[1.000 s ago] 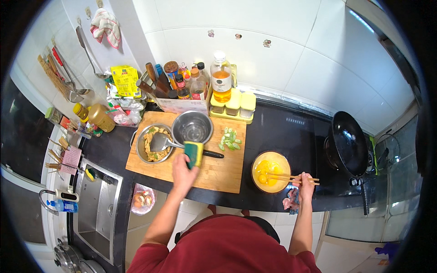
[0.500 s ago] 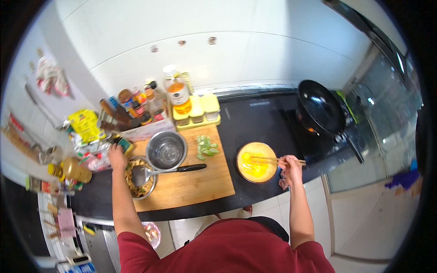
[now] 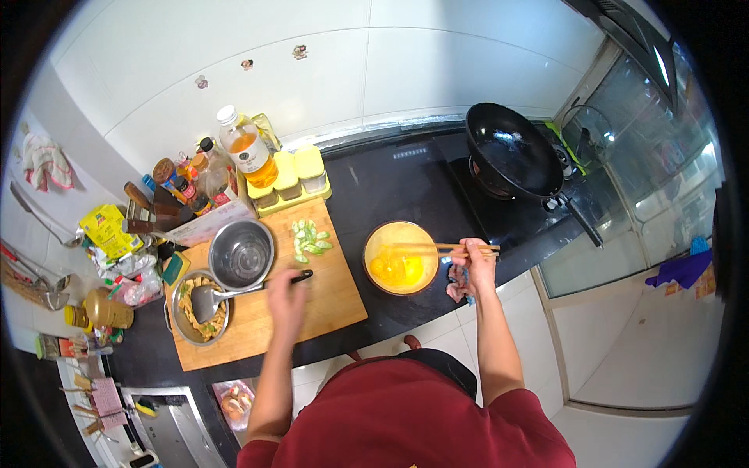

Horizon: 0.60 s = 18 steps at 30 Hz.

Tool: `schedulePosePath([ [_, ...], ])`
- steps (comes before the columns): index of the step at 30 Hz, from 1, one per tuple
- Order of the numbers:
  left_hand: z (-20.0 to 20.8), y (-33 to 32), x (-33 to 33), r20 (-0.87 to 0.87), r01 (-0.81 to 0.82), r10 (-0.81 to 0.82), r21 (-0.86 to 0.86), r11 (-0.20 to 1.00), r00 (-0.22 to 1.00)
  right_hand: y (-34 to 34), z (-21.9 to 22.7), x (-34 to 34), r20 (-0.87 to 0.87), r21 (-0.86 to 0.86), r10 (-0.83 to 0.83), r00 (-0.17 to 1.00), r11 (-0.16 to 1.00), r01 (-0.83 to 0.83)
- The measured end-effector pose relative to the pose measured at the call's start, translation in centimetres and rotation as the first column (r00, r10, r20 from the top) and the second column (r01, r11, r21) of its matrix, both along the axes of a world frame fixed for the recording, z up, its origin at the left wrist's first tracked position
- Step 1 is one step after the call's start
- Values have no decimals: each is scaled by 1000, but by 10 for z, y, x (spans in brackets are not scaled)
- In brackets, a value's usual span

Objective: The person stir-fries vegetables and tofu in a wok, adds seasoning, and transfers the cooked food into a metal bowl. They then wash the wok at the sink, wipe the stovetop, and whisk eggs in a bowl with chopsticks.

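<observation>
My right hand (image 3: 477, 265) is closed around wooden chopsticks (image 3: 437, 248), whose tips dip into a bowl (image 3: 431, 289) of yellow egg (image 3: 402, 269) on the black counter. Over the cutting board (image 3: 343, 312), my left hand (image 3: 287, 303) is smeared by motion, so its fingers cannot be read. It covers part of the black handle of a spatula (image 3: 206, 303). The spatula's metal blade rests in a metal bowl of browned food (image 3: 187, 318). Beside that stands an empty grey metal bowl (image 3: 242, 256), and sliced green vegetable (image 3: 310, 237) lies on the board.
A black wok (image 3: 515, 148) sits on the stove at the right, its handle pointing toward me. Seasoning boxes (image 3: 290, 173), an oil bottle (image 3: 248, 148) and several sauce bottles line the wall. A green and yellow sponge (image 3: 176, 267) lies by the bowl of food.
My left hand has moved right, from beside the sponge to the spatula's handle. The right hand keeps its chopsticks in the egg bowl. The whole view has shifted.
</observation>
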State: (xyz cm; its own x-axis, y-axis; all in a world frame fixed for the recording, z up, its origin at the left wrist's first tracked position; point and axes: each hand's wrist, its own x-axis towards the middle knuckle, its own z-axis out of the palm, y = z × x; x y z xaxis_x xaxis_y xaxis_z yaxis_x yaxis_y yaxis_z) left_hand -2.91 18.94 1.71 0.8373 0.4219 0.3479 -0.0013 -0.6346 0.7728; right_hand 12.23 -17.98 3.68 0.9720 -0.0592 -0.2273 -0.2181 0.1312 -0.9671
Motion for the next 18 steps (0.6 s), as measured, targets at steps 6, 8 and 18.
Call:
schedulePosePath([
  [6, -44, -105, 35, -227, 96, -208, -423, 901, 952, -20, -1, 17, 68, -6, 131, 989, 991, -131],
  [8, -51, -122, 40, -329, -51, -283, -728, 684, 901, -31, -2, 24, 81, -31, 199, 977, 980, -197],
  [18, -62, -160, 50, -67, -85, -339, -996, -38, 938, -54, 17, 29, 61, 64, 365, 929, 928, -368],
])
